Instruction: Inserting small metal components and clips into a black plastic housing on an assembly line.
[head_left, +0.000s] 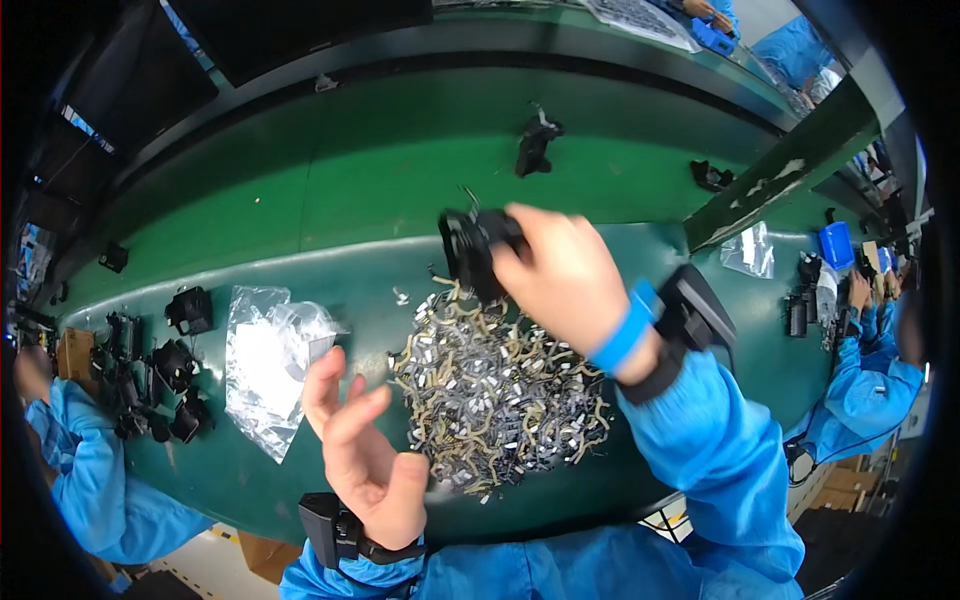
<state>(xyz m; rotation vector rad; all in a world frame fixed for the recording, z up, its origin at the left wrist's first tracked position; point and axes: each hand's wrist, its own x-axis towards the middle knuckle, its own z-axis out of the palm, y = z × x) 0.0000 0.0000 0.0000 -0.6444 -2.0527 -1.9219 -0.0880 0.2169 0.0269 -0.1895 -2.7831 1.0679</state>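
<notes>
My right hand (565,275), slightly blurred, grips a black plastic part (468,255) with thin wires sticking out at its top. Its exact kind cannot be made out. The part is held over the far edge of a heap of small wire leads (500,400), tan and dark with white connectors. Just left of that heap my left hand (370,455) has its fingers spread, the palm turned up and nothing in it. Beyond the left fingertips lies a clear plastic bag (268,360) with something white in it.
Several black plastic parts (160,370) lie at the left on the green table (370,270). Another black part (537,143) sits farther back. A green post (790,175) rises at the right. Co-workers in blue sleeves (110,490) sit on both sides; a blue bin (836,246) stands far right.
</notes>
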